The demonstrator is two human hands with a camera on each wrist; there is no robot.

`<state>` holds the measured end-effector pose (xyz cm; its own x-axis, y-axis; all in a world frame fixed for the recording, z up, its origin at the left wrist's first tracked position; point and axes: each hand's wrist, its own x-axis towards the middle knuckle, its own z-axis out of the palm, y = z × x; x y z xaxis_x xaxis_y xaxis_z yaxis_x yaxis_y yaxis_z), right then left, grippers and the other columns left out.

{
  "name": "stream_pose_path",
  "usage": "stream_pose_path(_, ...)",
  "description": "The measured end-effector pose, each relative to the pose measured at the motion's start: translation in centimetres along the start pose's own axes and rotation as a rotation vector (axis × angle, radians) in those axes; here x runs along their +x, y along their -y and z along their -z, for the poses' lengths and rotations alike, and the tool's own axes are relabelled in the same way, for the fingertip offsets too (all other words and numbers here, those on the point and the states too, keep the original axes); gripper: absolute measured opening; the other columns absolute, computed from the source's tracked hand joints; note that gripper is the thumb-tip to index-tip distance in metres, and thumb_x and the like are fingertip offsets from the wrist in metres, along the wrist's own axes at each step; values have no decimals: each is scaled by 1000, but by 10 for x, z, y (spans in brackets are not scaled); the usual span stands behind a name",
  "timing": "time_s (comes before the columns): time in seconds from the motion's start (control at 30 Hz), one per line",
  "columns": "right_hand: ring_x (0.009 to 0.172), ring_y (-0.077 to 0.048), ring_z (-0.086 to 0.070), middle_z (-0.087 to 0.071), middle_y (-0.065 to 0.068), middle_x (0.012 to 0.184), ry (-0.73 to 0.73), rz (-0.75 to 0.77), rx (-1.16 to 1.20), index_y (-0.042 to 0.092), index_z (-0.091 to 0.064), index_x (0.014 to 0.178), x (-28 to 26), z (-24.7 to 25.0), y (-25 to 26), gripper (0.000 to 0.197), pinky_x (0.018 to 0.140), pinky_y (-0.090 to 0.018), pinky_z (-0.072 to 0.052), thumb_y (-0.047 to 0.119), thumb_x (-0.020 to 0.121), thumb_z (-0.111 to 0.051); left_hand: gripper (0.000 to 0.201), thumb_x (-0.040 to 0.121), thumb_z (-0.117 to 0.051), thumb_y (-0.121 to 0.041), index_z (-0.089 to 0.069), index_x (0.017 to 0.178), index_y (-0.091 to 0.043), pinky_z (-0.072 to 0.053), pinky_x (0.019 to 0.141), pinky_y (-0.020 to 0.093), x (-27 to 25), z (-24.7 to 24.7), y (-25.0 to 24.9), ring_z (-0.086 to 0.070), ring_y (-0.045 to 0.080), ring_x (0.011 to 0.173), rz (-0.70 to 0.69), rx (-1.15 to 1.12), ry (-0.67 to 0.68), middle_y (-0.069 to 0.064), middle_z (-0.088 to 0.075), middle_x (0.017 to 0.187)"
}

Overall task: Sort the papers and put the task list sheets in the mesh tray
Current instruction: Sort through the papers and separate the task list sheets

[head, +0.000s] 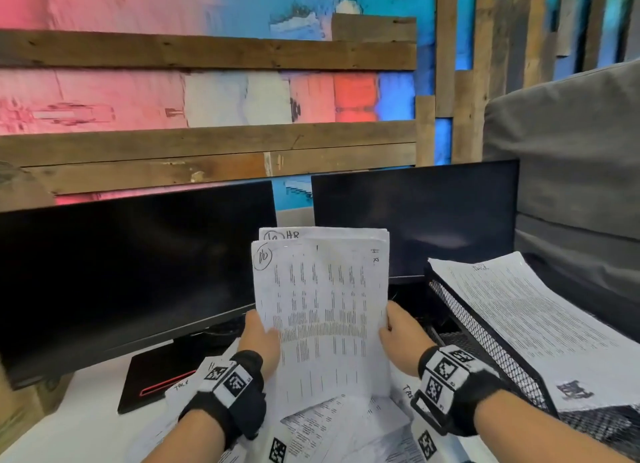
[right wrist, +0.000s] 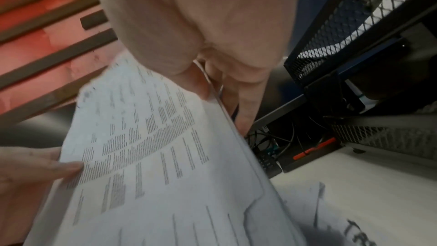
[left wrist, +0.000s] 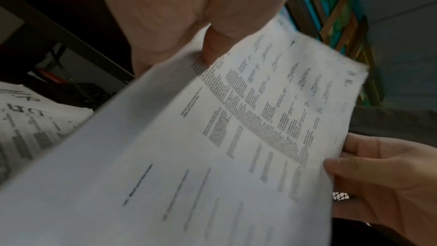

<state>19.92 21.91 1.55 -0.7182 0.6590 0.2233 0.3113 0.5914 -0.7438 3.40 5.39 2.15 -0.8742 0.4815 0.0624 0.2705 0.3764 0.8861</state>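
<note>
Upright, HR sheets (head: 322, 310), both hands (head: 261, 331) gripping.

Held sheets (head: 322, 310): white, dense black printed columns, black handwritten "HR" and a circled mark at top. Mesh tray (head: 485, 338): black diamond-pattern mesh; sheet in it (head: 526, 320) white with fine black text lines. Loose papers (head: 346, 424) on desk (head: 86, 424): white, black print; desk white. Wrist bands (head: 228, 383): black with white panels carrying black-and-white square codes. Monitors (head: 121, 261): black; left stand base black with red stripe. Wall: pink, red, white, blue paint behind brown wood planks. Chair: grey.
</note>
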Motion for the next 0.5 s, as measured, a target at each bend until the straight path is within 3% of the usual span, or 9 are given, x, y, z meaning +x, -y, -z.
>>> stream_pose_path(0.03,96,-16,-60,-62,-1,105,-34,6,-5,15,-53,108,5,5,2,21,88,-28,-51,4,95,-41,20,95,-41,-6,-41,114,-13,-48,88,34,4,0,-3,-58,19,96,-30,11,-3,2,-58,112)
stream_pose_path(0.13,86,-9,-60,-63,8,96,-105,-7,-5,22,-55,103,10,26,9,24,77,-21,-48,5,93,-42,31,94,-44,-6,-48,124,-9,-47,93,35,6,-3,-14,-58,20,102,-98,71,36,5,-60,120)
stream_pose_path(0.27,83,-13,-62,-66,5,93,-117,-53,-103,24,-59,107,7,56,12,25,75,-27,-52,9,91,-47,32,95,-45,-1,-48,127,0,-41,89,28,-8,-18,-27,-53,27,112,-149,160,81,11,-55,124)
stream_pose_path(0.37,88,-11,-61,-66,5,101,-152,-46,-208,23,-59,113,-3,83,13,28,79,-24,-49,9,91,-50,34,95,-47,-4,-48,129,-2,-42,95,31,-20,-37,-27,-52,27,115,-124,164,101,13,-53,131)
stream_pose_path(0.5,107,-16,-58,-60,4,119,-162,-39,-403,20,-61,120,-27,121,11,31,90,-23,-43,12,92,-51,24,97,-45,-9,-51,120,-12,-40,88,28,-37,-66,-29,-54,25,111,-102,201,176,8,-56,116)
